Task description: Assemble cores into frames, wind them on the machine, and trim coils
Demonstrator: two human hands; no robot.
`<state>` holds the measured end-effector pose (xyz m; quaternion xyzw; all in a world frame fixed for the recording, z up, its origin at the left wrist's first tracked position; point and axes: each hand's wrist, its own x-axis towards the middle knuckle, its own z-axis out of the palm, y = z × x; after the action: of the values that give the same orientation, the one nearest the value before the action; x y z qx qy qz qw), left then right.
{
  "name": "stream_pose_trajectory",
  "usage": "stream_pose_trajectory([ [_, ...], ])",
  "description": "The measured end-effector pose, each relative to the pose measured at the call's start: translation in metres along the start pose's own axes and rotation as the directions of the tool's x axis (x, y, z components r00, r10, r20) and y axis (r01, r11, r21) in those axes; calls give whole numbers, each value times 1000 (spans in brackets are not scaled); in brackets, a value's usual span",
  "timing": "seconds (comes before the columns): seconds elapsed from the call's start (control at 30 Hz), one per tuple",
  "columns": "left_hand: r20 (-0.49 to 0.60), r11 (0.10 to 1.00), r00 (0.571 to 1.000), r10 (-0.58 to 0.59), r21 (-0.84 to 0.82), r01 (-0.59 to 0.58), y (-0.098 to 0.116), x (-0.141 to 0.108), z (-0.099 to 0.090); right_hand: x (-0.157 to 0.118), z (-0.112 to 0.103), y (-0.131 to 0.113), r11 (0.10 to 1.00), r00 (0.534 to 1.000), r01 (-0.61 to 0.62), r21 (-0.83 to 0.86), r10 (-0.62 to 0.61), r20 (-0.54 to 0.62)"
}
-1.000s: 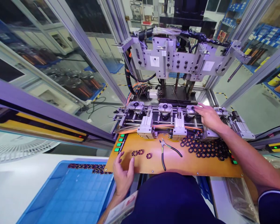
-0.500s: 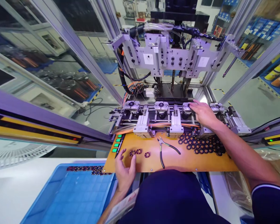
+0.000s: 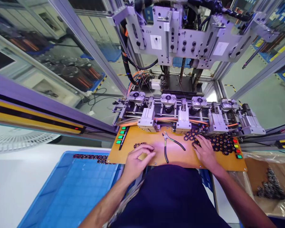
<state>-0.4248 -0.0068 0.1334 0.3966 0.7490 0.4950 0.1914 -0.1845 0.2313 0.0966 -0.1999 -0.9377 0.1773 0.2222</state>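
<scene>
My left hand is at the left of the orange-brown work plate, with thumb and forefinger closed around a small dark ring-shaped core, mostly hidden by the fingertips. Behind its knuckles lie more ring cores, partly covered. Over the left side of a pile of ring cores rests my right hand, fingers spread and touching the pieces; whether one sits under the fingertips is hidden. Between the hands lies a pair of cutting pliers, its handles spread apart.
A row of metal fixtures runs behind the plate, below a large machine head. Lit buttons and a pen sit at left. A blue tray with rows of cores stands left; a box of metallic parts stands right.
My right hand has come back from a fixture to the core pile. My left hand has moved right and closed at a single core. The view has tilted down.
</scene>
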Motion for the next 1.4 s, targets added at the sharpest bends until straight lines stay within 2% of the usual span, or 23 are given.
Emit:
stream_pose_trajectory([
  [0.1, 156, 997, 988, 18, -72, -7, 24, 19, 18, 8, -5, -16, 995, 1000, 3, 97, -1, -22],
  [0.2, 351, 978, 935, 47, -206, 28, 49, 29, 36, 19, -17, -51, 973, 997, 54, 226, -39, -67],
  [0.27, 421, 939, 904, 71, -334, 82, 63, 30, 43, 26, -25, -77, 931, 991, 87, 354, -45, -127],
  [0.33, 390, 913, 916, 93, -401, 78, 74, 28, 43, 32, -31, -96, 855, 989, 89, 510, -14, -150],
  [0.37, 339, 922, 935, 108, -386, 33, 77, 27, 41, 35, -32, -103, 807, 991, 73, 587, 8, -134],
  [0.43, 224, 949, 958, 177, -296, -107, 81, 25, 36, 40, -33, -110, 722, 997, 14, 692, 43, -64],
  [0.53, 94, 939, 942, 322, -161, -305, 81, 22, 29, 47, -30, -113, 642, 996, -63, 764, 95, 3],
  [0.67, -2, 919, 926, 378, -115, -376, 77, 23, 27, 54, -20, -117, 604, 994, -104, 790, 99, 55],
  [0.8, -23, 922, 925, 378, -78, -379, 74, 23, 24, 63, -24, -115, 638, 996, -83, 766, 34, 80],
  [0.9, -57, 966, 964, 258, 14, -258, 59, 17, 12, 84, -56, -89, 697, 995, -57, 714, -15, 95],
  [0.97, -139, 989, 981, 134, 74, -125, 37, 9, 1, 105, -89, -53, 777, 998, -38, 628, -3, 64],
  [1.0, -198, 995, 978, 70, 87, -54, 24, 4, -5, 116, -107, -30, 825, 999, -34, 563, 21, 29],
  [1.03, -266, 996, 964, 8, 88, 16, 9, -1, -10, 127, -125, -5, 928, 1000, 0, 372, 7, -17],
  [1.07, -344, 993, 938, -51, 84, 85, -5, -7, -14, 137, -140, 20, 984, 999, 23, 177, -16, -44],
  [1.13, -447, 972, 878, -172, 67, 224, -32, -18, -19, 153, -164, 68, 999, 997, -21, 47, 25, -70],
  [1.2, -531, 945, 803, -271, 11, 326, -53, -28, -20, 163, -176, 105, 999, 997, -42, -27, 40, -62],
  [1.3, -553, 891, 716, -427, -122, 437, -72, -36, -16, 168, -179, 136, 994, 1000, -28, -105, 27, -6],
  [1.4, -528, 852, 677, -512, -213, 478, -77, -34, -12, 166, -175, 149, 988, 998, 4, -152, 5, 59],
])
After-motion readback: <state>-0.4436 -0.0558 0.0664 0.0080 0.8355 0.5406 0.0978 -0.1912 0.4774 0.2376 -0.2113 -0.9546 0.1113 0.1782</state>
